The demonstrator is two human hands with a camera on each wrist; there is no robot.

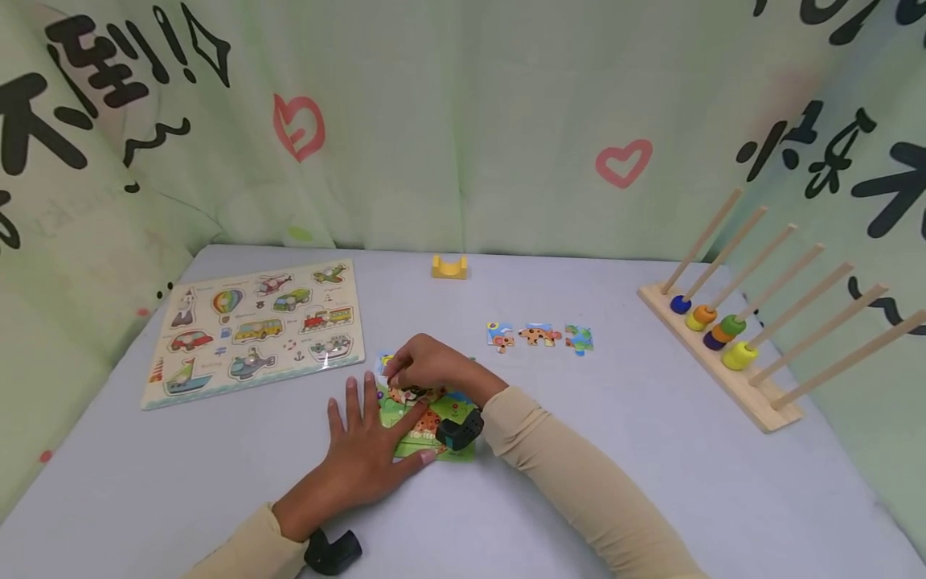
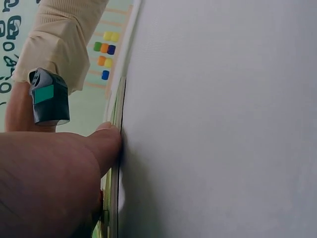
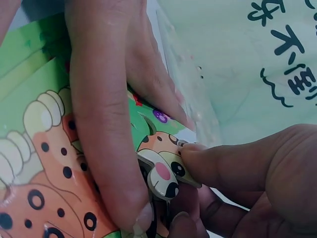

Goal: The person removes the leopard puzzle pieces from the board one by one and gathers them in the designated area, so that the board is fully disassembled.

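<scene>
A jigsaw board (image 1: 428, 425) with a spotted leopard on green lies on the table in front of me. Spread fingers of my left hand (image 1: 365, 462) rest on its left part, the thumb along the near edge; the left wrist view shows that thumb (image 2: 106, 144) against the board's side. My right hand (image 1: 430, 362) is over the board's upper part. Between thumb and fingers it pinches a jigsaw piece (image 3: 173, 166) with the leopard's eye and pink nose, tilted up from the board. A left finger (image 3: 101, 114) lies beside that piece and hides part of the picture.
Three loose jigsaw pieces (image 1: 539, 334) lie right of the board. A vehicle picture board (image 1: 298, 326) sits at left, a yellow curved block (image 1: 449, 268) at the back. On the right stands a wooden peg rack (image 1: 723, 374) with coloured beads. Curtains (image 1: 463, 121) surround the table.
</scene>
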